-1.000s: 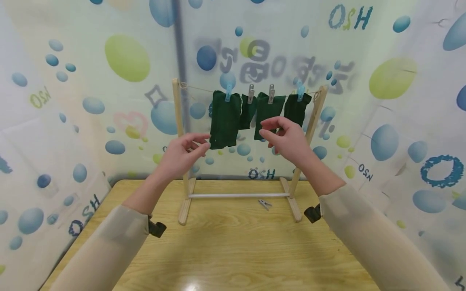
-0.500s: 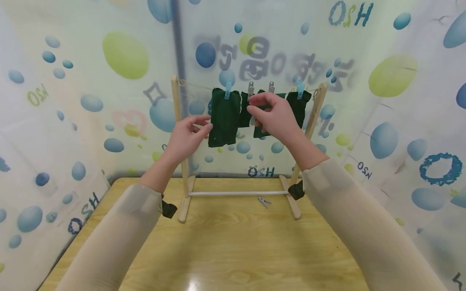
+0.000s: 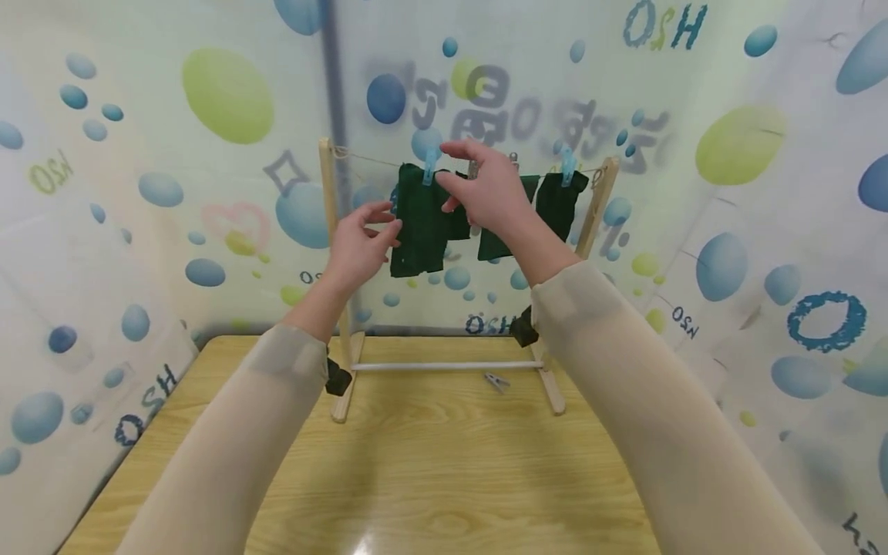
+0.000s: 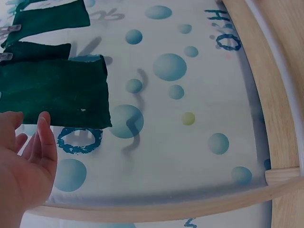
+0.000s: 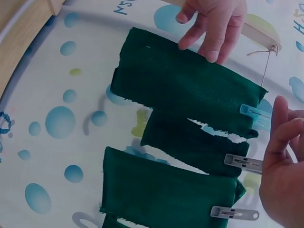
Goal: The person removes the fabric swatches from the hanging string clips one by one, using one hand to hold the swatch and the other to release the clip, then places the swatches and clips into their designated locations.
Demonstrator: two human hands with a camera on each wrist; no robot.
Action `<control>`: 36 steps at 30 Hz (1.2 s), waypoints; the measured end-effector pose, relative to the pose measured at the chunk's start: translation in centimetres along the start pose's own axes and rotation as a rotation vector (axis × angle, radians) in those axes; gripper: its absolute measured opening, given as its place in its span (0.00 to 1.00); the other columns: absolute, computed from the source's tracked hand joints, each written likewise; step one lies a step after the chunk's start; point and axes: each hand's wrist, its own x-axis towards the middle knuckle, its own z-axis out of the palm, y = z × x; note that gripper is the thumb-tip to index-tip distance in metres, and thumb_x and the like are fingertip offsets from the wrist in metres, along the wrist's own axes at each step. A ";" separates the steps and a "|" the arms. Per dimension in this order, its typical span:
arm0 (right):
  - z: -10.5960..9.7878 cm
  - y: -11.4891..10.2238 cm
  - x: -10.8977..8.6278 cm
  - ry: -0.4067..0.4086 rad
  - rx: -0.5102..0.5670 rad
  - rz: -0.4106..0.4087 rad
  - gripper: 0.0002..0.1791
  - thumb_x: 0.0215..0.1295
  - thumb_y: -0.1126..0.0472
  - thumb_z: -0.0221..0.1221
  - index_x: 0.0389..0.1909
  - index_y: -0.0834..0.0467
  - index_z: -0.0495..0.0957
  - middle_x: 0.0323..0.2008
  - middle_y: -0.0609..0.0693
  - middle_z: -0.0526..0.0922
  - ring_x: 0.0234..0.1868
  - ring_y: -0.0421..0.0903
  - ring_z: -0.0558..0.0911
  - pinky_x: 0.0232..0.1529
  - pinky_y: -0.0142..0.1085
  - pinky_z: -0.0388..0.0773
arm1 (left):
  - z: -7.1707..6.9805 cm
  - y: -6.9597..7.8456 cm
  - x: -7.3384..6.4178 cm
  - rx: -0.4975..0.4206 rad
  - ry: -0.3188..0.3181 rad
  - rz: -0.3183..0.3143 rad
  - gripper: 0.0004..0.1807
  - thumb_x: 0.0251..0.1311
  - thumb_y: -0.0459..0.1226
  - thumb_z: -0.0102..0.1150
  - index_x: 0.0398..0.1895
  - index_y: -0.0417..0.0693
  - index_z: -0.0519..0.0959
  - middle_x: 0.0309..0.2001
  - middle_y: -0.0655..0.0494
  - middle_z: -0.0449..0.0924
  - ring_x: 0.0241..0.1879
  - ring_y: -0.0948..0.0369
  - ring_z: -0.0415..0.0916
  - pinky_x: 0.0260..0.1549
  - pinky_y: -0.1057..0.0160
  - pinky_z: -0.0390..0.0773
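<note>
Several dark green cloth pieces hang from a string on a wooden rack. The largest cloth is at the left, held up by a blue clothespin. My left hand is at that cloth's left edge, fingers loosely bent, thumb and fingertips apart; contact is unclear. My right hand is raised beside the blue clothespin, thumb and index finger parted near it. In the right wrist view, the clothespin grips the cloth's top edge near the fingertips. The right hand partly covers the middle cloths and grey clothespins.
A rack post stands left of the cloths, another post right. A second blue clothespin pins the rightmost cloth. One loose grey clothespin lies on the wooden table, near the rack's white bar.
My right hand has moved left and up, from in front of the right-hand cloths to the left blue clothespin. My left hand has risen along the large cloth's left edge.
</note>
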 end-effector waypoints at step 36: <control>1.6 -1.1 1.9 0.017 -0.026 0.045 0.24 0.85 0.54 0.59 0.76 0.52 0.74 0.69 0.51 0.79 0.47 0.57 0.90 0.40 0.35 0.83 | 1.2 0.6 -0.5 -0.155 0.065 0.071 0.18 0.82 0.42 0.62 0.65 0.43 0.85 0.60 0.44 0.85 0.55 0.46 0.90 0.45 0.62 0.90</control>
